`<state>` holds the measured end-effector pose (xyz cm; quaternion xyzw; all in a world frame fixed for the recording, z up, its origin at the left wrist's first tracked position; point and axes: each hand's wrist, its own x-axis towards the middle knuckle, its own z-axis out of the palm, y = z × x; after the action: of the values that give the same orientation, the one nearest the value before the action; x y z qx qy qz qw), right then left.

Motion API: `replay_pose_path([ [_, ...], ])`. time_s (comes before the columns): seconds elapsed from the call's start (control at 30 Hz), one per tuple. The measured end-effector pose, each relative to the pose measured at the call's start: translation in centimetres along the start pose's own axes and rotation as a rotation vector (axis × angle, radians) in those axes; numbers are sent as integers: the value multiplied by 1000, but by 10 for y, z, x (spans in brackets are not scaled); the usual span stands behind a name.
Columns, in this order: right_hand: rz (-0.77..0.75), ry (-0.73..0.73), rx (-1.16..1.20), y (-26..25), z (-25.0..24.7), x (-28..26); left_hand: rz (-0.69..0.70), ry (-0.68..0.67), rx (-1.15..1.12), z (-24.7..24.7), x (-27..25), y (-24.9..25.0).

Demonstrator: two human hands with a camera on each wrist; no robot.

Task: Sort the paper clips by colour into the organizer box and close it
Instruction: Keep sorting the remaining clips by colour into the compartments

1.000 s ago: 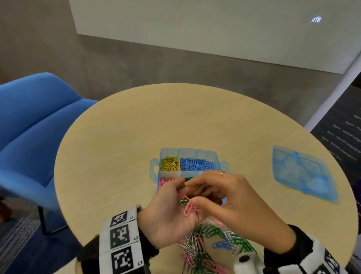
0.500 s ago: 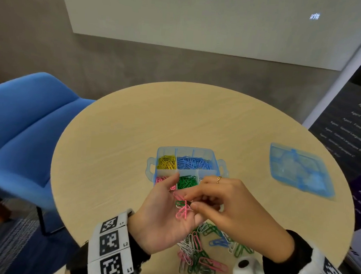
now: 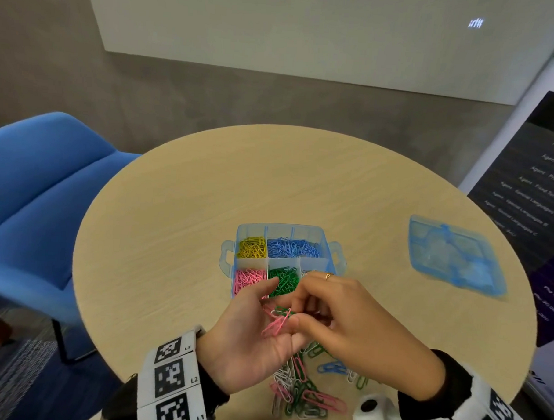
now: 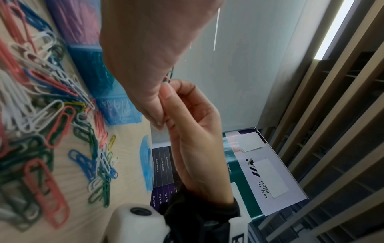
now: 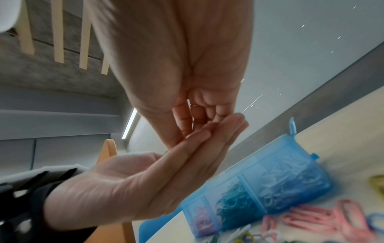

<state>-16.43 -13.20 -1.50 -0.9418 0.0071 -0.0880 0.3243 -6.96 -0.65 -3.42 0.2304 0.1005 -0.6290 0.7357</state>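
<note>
Pink and green paper clips [image 3: 277,321], thin coated wire loops tangled together, lie in the upturned palm of the left hand [image 3: 254,345], whose fingers are loosely spread. The right hand [image 3: 350,321] meets it from 3 o'clock, its fingers pinching at that little bunch, apparently teasing the colours apart.

Sorting looks well underway but unfinished. At 12 o'clock from the hands the organizer box [image 3: 232,258], translucent blue plastic with ribbed dividers and side tabs, already holds yellow, blue, pink and green heaps in separate compartments; white clips seem to fill the one half hidden by the right hand. At 6 o'clock a loose mixed pile [image 3: 306,389] waits on the pale wood-grain tabletop [image 3: 173,237]. At 3 o'clock, well apart, lies the lid [image 3: 454,255], so closing remains.
</note>
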Motion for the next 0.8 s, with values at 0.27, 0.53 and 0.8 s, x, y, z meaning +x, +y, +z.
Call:
replay_pose_path([
  [0.27, 64, 46, 96, 8, -13, -3, 12, 80, 349, -3, 5, 0],
  [0.53, 90, 21, 133, 14, -15, -4, -67, 104, 695, 0, 3, 0],
  [0.8, 161, 37, 198, 17, -21, 4, -57, 88, 528, 1, 5, 6],
])
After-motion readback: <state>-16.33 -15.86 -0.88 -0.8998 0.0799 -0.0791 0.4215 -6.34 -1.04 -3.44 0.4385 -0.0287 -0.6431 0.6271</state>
